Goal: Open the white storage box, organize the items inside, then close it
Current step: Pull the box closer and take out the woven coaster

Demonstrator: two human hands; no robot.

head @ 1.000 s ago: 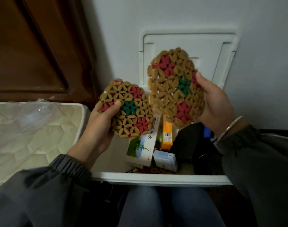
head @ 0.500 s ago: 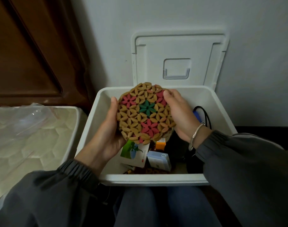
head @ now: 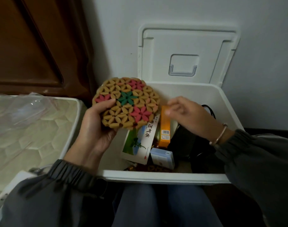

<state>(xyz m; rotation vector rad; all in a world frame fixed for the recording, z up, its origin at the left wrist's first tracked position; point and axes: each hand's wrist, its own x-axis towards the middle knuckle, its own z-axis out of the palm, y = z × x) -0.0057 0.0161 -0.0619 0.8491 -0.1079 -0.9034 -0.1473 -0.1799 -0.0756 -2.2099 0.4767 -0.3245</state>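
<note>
Tan flower-patterned trivet [head: 128,104], orange carton [head: 165,126]

I see the box [head: 156,176] open from above, its lid [head: 185,46] upright at the back. The mat [head: 128,102] in the left hand [head: 94,128] covers the opening's left rear; the right hand [head: 189,115], blurred, hangs over the middle. Below, a green carton [head: 138,141], an orange carton [head: 165,128], a blue pack [head: 163,157] and a black bag [head: 185,145] crowd the bottom. Bare room shows along the inner back wall and the left inner wall.

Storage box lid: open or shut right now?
Open. The lid stands raised against the wall behind the white storage box, leaving its contents exposed.
</note>
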